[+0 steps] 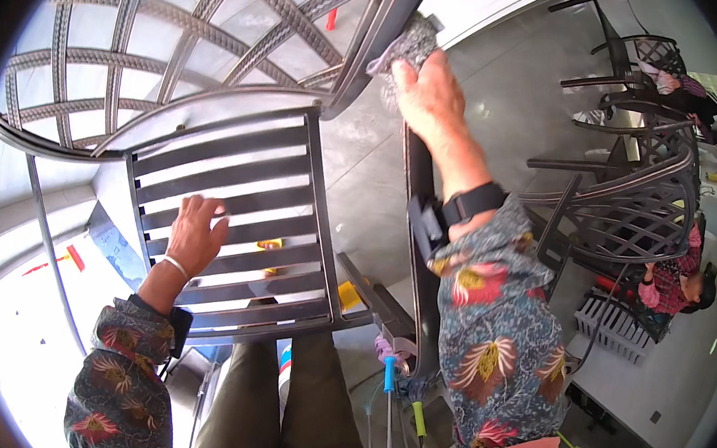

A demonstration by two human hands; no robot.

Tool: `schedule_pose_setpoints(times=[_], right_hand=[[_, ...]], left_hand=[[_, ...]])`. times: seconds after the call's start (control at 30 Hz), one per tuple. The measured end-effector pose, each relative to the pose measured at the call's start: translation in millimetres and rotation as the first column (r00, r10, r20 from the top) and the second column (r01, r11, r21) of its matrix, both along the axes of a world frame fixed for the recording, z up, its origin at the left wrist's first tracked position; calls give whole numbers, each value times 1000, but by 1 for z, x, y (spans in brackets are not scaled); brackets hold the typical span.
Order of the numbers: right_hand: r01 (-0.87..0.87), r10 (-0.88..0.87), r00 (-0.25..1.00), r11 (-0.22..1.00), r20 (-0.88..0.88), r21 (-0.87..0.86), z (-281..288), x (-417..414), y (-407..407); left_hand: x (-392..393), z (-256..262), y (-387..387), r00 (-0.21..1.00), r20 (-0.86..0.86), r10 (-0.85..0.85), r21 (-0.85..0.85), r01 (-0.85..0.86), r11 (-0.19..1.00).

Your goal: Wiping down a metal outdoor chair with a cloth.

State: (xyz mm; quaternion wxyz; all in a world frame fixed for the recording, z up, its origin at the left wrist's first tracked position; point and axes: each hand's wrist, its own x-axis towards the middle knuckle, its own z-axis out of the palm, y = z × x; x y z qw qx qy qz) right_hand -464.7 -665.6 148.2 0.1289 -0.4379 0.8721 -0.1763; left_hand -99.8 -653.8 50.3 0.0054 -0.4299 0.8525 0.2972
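Note:
Before me stands a dark metal chair with a slatted seat and a curved, woven-look lattice back. My right hand grips a fluffy grey cloth by the upper end of the armrest, close to the side of the back frame. Whether the cloth presses on the metal is hard to tell. Over the seat slats is my left hand, its fingers loosely bent and the thumb apart, with nothing visible in it. Both arms wear patterned sleeves and dark wrist straps.
More lattice-backed chairs stand at the right, near a grey plastic basket. Two other people sit there, one in a checked shirt. Mop handles, one with a blue grip, rise near my legs. A yellow object shows beneath the armrest.

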Motion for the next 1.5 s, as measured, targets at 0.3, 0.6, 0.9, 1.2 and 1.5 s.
schedule_pose_setpoints(times=[0.3, 0.6, 0.9, 1.2, 1.5], right_hand=[[5, 45, 901, 994, 431, -114, -18, -9, 17], [43, -94, 762, 995, 641, 95, 8, 30, 147], [-70, -106, 671, 976, 734, 206, 42, 55, 295], [-120, 62, 985, 914, 160, 388, 68, 96, 278], [104, -77, 974, 987, 213, -119, 4, 179, 199]], left_hand=[[59, -89, 54, 733, 644, 218, -61, -235, 970], [43, -72, 45, 625, 775, 94, 80, -244, 966], [36, -71, 47, 614, 788, 40, 112, -207, 972], [43, -75, 48, 674, 732, 104, 98, -255, 962], [75, -104, 45, 921, 177, 346, -380, -260, 888]])
